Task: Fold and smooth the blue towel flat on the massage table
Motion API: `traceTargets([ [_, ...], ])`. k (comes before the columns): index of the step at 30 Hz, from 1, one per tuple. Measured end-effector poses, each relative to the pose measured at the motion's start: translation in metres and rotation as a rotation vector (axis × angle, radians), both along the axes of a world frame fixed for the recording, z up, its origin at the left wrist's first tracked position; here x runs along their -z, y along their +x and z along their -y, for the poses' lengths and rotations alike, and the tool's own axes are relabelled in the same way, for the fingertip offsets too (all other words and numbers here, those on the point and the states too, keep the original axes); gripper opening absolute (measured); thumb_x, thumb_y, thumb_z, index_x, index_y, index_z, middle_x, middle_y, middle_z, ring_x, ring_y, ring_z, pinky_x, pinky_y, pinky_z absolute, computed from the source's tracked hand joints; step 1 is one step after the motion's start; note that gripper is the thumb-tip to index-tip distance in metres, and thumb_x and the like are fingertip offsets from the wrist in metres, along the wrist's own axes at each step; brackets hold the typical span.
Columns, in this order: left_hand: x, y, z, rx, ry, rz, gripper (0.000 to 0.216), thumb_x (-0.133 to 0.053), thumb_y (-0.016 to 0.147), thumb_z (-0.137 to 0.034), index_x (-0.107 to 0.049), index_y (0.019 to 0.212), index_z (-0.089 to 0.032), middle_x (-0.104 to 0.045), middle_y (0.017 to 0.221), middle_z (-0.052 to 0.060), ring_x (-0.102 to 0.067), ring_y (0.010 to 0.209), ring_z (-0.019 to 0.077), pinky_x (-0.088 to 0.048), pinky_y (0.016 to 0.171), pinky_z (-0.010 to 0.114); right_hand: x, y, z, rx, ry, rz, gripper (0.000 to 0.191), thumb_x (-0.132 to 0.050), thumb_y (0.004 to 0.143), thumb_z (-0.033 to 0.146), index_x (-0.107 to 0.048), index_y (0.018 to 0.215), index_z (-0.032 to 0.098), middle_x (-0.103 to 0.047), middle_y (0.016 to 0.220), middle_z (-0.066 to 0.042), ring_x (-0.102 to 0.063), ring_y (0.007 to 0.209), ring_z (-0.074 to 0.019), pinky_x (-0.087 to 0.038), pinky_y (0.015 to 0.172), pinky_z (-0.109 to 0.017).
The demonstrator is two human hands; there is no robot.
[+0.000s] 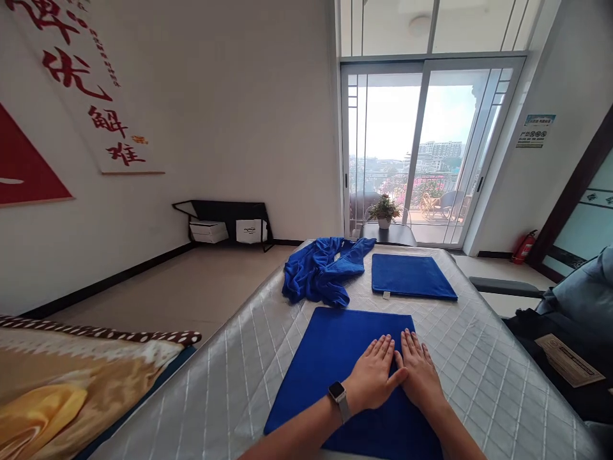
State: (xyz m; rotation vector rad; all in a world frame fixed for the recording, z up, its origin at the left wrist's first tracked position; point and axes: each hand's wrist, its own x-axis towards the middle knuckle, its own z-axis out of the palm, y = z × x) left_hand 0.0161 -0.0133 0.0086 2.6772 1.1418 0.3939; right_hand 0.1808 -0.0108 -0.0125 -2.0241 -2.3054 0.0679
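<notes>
Flat on the quilted silver bed cover [230, 370] lies a blue cloth [320, 370], spread out with its near edge running toward the bottom of the view. My left hand [376, 374], with a watch [337, 391] on its wrist, rests palm down on this cloth, fingers stretched forward. Beside it my right hand [419, 367] also lies flat, along the cloth's right edge, and the thumbs meet or overlap. Beyond them is a second blue cloth [412, 276], folded into a neat rectangle with a small white tag. A crumpled blue cloth [320, 271] is heaped at the far left.
A small table [390, 235] with a potted plant [384, 211] stands past the bed's far end, before sliding glass doors. To the right are a dark bag [555, 351] and a grey chair [584, 281]. A patterned blanket [96, 377] lies at lower left.
</notes>
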Motion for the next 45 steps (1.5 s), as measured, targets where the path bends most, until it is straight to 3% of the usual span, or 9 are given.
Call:
traceTargets([
  [4, 0.015, -0.023, -0.011, -0.092, 0.003, -0.023, 0.075, -0.015, 0.105, -0.059, -0.022, 0.162, -0.011, -0.023, 0.169, 0.015, -0.016, 0.157, 0.0255, -0.019, 0.128, 0.045, 0.0, 0.0, 0.0, 0.049, -0.004, -0.037, 0.065, -0.022, 0.103, 0.038, -0.025, 0.16, 0.007, -0.019, 0.168, -0.01, -0.014, 0.157, -0.0237, -0.014, 0.127, -0.044],
  [12, 0.03, -0.137, -0.035, -0.401, 0.052, -0.118, 0.078, -0.021, 0.104, -0.063, -0.027, 0.16, -0.01, -0.03, 0.166, 0.017, -0.026, 0.155, 0.0292, -0.028, 0.125, 0.051, -0.006, -0.002, 0.001, 0.076, -0.054, -0.101, 0.068, -0.016, 0.103, 0.043, -0.021, 0.161, 0.008, -0.016, 0.169, -0.008, -0.012, 0.157, -0.0212, -0.012, 0.127, -0.043],
  [16, 0.043, -0.17, -0.046, -0.501, 0.113, -0.102, 0.078, -0.02, 0.104, -0.062, -0.03, 0.159, -0.007, -0.032, 0.164, 0.02, -0.029, 0.153, 0.0311, -0.031, 0.123, 0.052, -0.003, -0.001, 0.001, 0.081, -0.025, -0.119, 0.069, -0.017, 0.102, 0.045, -0.024, 0.161, 0.008, -0.019, 0.169, -0.009, -0.012, 0.157, -0.0218, -0.011, 0.128, -0.043],
  [20, 0.05, -0.173, -0.048, -0.515, 0.141, -0.068, 0.08, -0.023, 0.103, -0.064, -0.031, 0.159, -0.008, -0.033, 0.164, 0.019, -0.03, 0.153, 0.0311, -0.033, 0.123, 0.051, 0.0, -0.001, 0.0, 0.078, -0.018, -0.089, 0.07, -0.017, 0.102, 0.045, -0.023, 0.161, 0.008, -0.02, 0.169, -0.008, -0.013, 0.157, -0.0212, -0.012, 0.127, -0.042],
  [25, 0.044, -0.169, -0.045, -0.51, 0.108, -0.059, 0.086, -0.02, 0.102, -0.068, -0.034, 0.157, -0.003, -0.031, 0.164, 0.022, -0.028, 0.153, 0.0307, -0.03, 0.124, 0.049, -0.003, -0.002, -0.005, 0.112, -0.061, 0.009, 0.069, -0.019, 0.102, 0.045, -0.025, 0.161, 0.01, -0.021, 0.169, -0.008, -0.015, 0.156, -0.0218, -0.012, 0.127, -0.044],
  [29, 0.038, -0.169, -0.044, -0.509, 0.097, -0.052, 0.089, -0.018, 0.101, -0.069, -0.035, 0.156, 0.0, -0.031, 0.163, 0.024, -0.029, 0.153, 0.0323, -0.031, 0.123, 0.051, -0.017, -0.007, -0.022, 0.117, -0.103, 0.072, 0.069, -0.023, 0.102, 0.044, -0.029, 0.16, 0.007, -0.024, 0.167, -0.011, -0.016, 0.156, -0.0242, -0.012, 0.127, -0.045],
  [33, 0.037, -0.168, -0.043, -0.511, 0.09, -0.044, 0.089, -0.019, 0.101, -0.069, -0.035, 0.155, 0.0, -0.033, 0.162, 0.024, -0.031, 0.152, 0.0332, -0.032, 0.123, 0.051, -0.025, -0.01, -0.048, 0.099, -0.045, 0.059, 0.068, -0.021, 0.104, 0.043, -0.023, 0.161, 0.005, -0.02, 0.168, -0.012, -0.013, 0.157, -0.0239, -0.01, 0.127, -0.044],
  [40, 0.043, -0.171, -0.046, -0.51, 0.086, -0.031, 0.084, -0.023, 0.102, -0.067, -0.032, 0.158, -0.005, -0.029, 0.165, 0.021, -0.028, 0.153, 0.0312, -0.031, 0.124, 0.05, -0.001, -0.003, -0.067, 0.148, 0.013, -0.029, 0.07, -0.019, 0.104, 0.046, -0.024, 0.16, 0.005, -0.02, 0.169, -0.011, -0.015, 0.156, -0.0208, -0.011, 0.127, -0.038],
  [45, 0.047, -0.172, -0.048, -0.516, 0.068, -0.025, 0.084, -0.024, 0.101, -0.068, -0.033, 0.158, -0.007, -0.028, 0.166, 0.019, -0.027, 0.154, 0.0302, -0.028, 0.125, 0.049, 0.002, -0.002, -0.068, 0.141, 0.026, -0.065, 0.071, -0.019, 0.103, 0.046, -0.025, 0.16, 0.004, -0.021, 0.168, -0.012, -0.015, 0.156, -0.0218, -0.01, 0.127, -0.039],
])
